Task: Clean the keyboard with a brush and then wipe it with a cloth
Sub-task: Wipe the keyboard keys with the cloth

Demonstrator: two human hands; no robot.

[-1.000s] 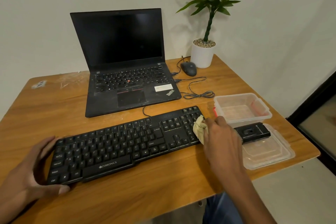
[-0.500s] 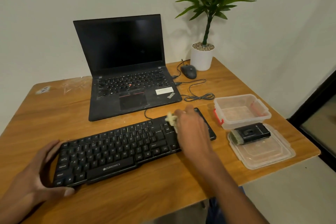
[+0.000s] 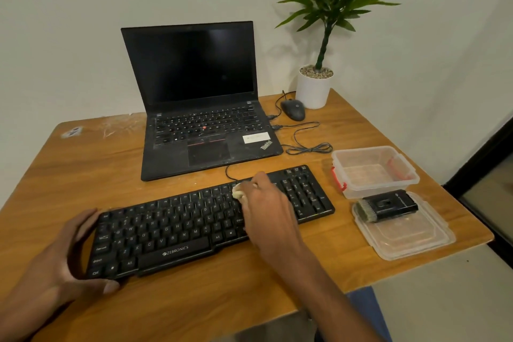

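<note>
A black Zebronics keyboard [image 3: 177, 230] lies slanted across the near half of the wooden table [image 3: 69, 175]. My right hand [image 3: 263, 203] holds a crumpled pale yellow cloth [image 3: 238, 192] and presses it on the keys right of the middle, near the upper rows. My left hand [image 3: 66, 264] grips the keyboard's left end, thumb at the front edge and fingers behind the far edge. The black brush [image 3: 388, 205], bristles to the left, lies on a clear plastic lid [image 3: 405, 239] at the right.
An open black laptop [image 3: 200, 119] stands behind the keyboard. A mouse [image 3: 293, 110] with a coiled cable [image 3: 311, 144] and a white potted plant [image 3: 315, 86] sit at the back right. A clear plastic box [image 3: 374, 169] with red clips stands behind the lid.
My right hand has swept the cloth leftward from the number pad end to the keys right of the middle. My left hand keeps its hold on the keyboard's left end.
</note>
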